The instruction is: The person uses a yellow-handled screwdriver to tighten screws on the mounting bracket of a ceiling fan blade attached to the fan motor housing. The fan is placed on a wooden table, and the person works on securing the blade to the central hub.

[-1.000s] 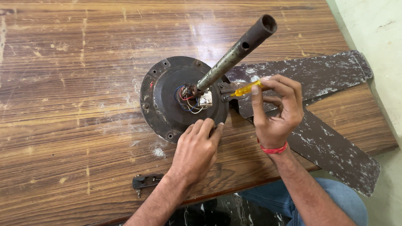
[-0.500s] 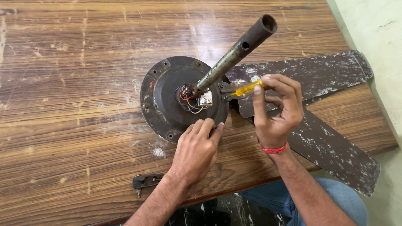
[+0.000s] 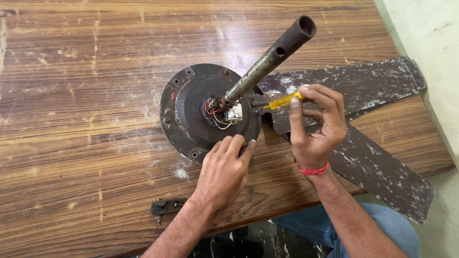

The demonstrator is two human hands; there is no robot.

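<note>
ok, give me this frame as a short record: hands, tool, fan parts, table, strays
left hand: fingertips on the near rim of the motor housing
right hand: holds a yellow screwdriver, tip at the blade bracket
rod: rises tilted from the hub, coloured wires at its base
blades: two, dark, paint flaking, overhanging the table edge
stray: small dark bracket near the front edge

One fan motor, one rod, two blades, one screwdriver, one bracket
</note>
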